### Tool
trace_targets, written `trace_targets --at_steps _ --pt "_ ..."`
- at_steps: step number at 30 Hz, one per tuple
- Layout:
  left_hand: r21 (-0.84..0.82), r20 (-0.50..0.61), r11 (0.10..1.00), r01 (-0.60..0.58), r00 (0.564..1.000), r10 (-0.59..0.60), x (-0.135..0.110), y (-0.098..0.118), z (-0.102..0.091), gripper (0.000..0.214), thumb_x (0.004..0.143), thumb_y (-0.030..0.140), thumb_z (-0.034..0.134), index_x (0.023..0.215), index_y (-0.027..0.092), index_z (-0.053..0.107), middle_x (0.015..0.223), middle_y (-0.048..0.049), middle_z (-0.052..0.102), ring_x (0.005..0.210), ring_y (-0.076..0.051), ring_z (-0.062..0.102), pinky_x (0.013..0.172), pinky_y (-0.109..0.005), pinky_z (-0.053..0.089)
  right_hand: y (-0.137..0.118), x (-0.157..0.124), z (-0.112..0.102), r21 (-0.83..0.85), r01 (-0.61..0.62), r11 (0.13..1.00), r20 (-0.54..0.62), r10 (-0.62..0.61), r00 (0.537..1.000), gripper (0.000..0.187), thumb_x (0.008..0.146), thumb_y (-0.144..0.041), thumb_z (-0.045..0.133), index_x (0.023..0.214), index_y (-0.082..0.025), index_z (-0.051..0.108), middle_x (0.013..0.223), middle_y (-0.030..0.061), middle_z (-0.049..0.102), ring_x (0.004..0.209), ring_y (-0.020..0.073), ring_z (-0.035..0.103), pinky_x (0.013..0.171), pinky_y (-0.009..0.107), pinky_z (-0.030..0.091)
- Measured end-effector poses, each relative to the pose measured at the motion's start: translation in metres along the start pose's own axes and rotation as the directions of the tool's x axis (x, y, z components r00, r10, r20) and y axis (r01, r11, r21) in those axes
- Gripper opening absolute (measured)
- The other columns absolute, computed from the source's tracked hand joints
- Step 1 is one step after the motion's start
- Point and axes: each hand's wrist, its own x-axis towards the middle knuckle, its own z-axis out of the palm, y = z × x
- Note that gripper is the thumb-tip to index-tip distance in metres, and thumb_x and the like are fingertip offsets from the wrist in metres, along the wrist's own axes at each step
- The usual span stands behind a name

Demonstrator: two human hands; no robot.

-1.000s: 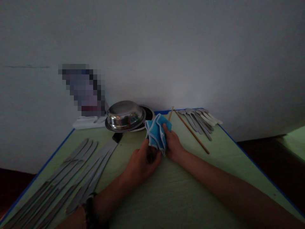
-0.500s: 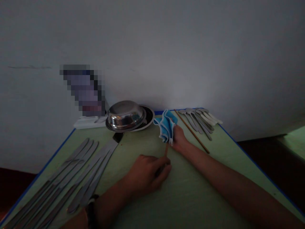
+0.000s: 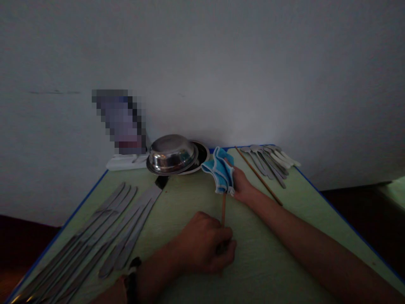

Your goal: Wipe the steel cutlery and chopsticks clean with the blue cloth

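Observation:
My left hand (image 3: 210,245) is closed round the near end of a brown wooden chopstick (image 3: 223,210), low over the green table. Further away, my right hand (image 3: 242,183) grips a blue cloth with white edging (image 3: 220,171). The cloth is bunched at the chopstick's far end and hides that end. A second chopstick (image 3: 257,175) lies on the table just right of my right hand. Beyond it, several metal spoons (image 3: 262,158) and some white-handled utensils (image 3: 281,158) rest together near the far right corner.
Several metal table knives (image 3: 95,223) lie in a row along the left side. An upturned steel bowl (image 3: 172,154) overlaps a dark round dish (image 3: 202,154) at the back. A white stand (image 3: 126,162) and a pixelated upright object (image 3: 122,122) are at the far left, against the wall (image 3: 221,76).
My left hand has moved nearer to me along the chopstick, so a longer stretch shows below the cloth. My right hand still grips the cloth. The view has shifted slightly left.

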Motion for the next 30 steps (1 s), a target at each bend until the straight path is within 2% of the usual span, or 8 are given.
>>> trace_targets --at_steps 2,5,13,15,17,22,26,30 --pt "0.016 -0.036 0.997 0.074 0.997 -0.074 0.002 -0.002 0.000 0.025 0.083 0.021 0.044 0.060 0.018 0.053 0.051 0.0015 0.058 0.046 -0.011 0.053 0.050 -0.023 0.035 -0.001 -0.006 0.004 -0.006 -0.066 0.998 0.046 0.066 0.997 0.022 0.080 -0.038 0.055 0.078 -0.017 0.062 0.061 0.0006 0.066 0.052 0.0134 0.060 0.053 0.025 0.052" --pt "0.014 -0.061 0.990 0.142 0.988 -0.141 0.004 -0.003 0.000 0.026 0.085 0.022 0.044 0.061 0.018 0.054 0.052 0.0014 0.059 0.047 -0.011 0.053 0.050 -0.023 0.035 -0.001 -0.011 0.008 -0.033 -0.075 0.997 0.069 0.077 0.995 0.024 0.079 -0.039 0.057 0.082 -0.016 0.063 0.064 0.0012 0.067 0.052 0.0128 0.059 0.054 0.026 0.051" --pt "0.041 -0.093 0.983 0.180 0.980 -0.175 0.002 -0.002 -0.001 0.027 0.087 0.024 0.042 0.063 0.018 0.053 0.056 0.0013 0.060 0.049 -0.011 0.054 0.051 -0.024 0.035 -0.002 -0.012 0.008 -0.038 -0.079 0.996 0.050 0.081 0.995 0.025 0.078 -0.040 0.058 0.079 -0.016 0.063 0.063 0.0010 0.067 0.051 0.0132 0.059 0.054 0.026 0.051" --pt "0.097 -0.064 0.986 0.132 0.990 -0.126 0.001 -0.001 -0.002 0.025 0.085 0.025 0.043 0.063 0.019 0.052 0.056 0.0009 0.060 0.050 -0.013 0.055 0.051 -0.025 0.035 -0.002 -0.009 0.007 0.010 -0.067 0.998 -0.009 0.067 0.998 0.023 0.079 -0.039 0.057 0.079 -0.017 0.062 0.061 -0.0004 0.066 0.050 0.0134 0.059 0.053 0.026 0.051" --pt "0.151 0.005 0.988 0.028 1.000 -0.029 -0.001 0.001 -0.003 0.023 0.082 0.026 0.045 0.062 0.019 0.052 0.053 0.0010 0.059 0.049 -0.014 0.056 0.052 -0.027 0.035 -0.003 -0.006 0.006 0.078 -0.044 0.996 -0.084 0.050 0.995 0.019 0.079 -0.037 0.057 0.077 -0.019 0.060 0.057 -0.0026 0.064 0.050 0.0138 0.059 0.054 0.027 0.052" --pt "0.212 0.101 0.967 -0.144 0.987 0.125 -0.003 0.004 -0.001 0.020 0.080 0.031 0.047 0.065 0.020 0.054 0.052 0.0009 0.060 0.048 -0.015 0.056 0.052 -0.030 0.036 -0.004 0.000 0.004 0.161 -0.012 0.987 -0.178 0.041 0.983 0.018 0.082 -0.033 0.054 0.071 -0.020 0.057 0.050 -0.0047 0.060 0.046 0.0131 0.057 0.054 0.027 0.054" --pt "0.203 0.093 0.964 -0.172 0.983 0.156 -0.005 0.002 0.002 0.021 0.078 0.032 0.050 0.061 0.020 0.053 0.050 0.0013 0.059 0.048 -0.015 0.056 0.051 -0.029 0.035 -0.006 -0.001 0.006 0.176 0.013 0.984 -0.248 0.032 0.968 0.020 0.086 -0.034 0.048 0.080 -0.019 0.060 0.058 -0.0033 0.065 0.051 0.0126 0.061 0.055 0.025 0.054" --pt "0.153 0.039 0.979 -0.134 0.991 0.130 -0.004 -0.001 0.002 0.020 0.075 0.027 0.051 0.057 0.020 0.052 0.048 0.0021 0.058 0.045 -0.013 0.054 0.049 -0.028 0.032 -0.004 -0.003 0.008 0.112 0.046 0.993 -0.207 -0.022 0.978 0.021 0.083 -0.036 0.052 0.085 -0.018 0.061 0.068 0.0002 0.070 0.066 0.0160 0.066 0.062 0.028 0.055"
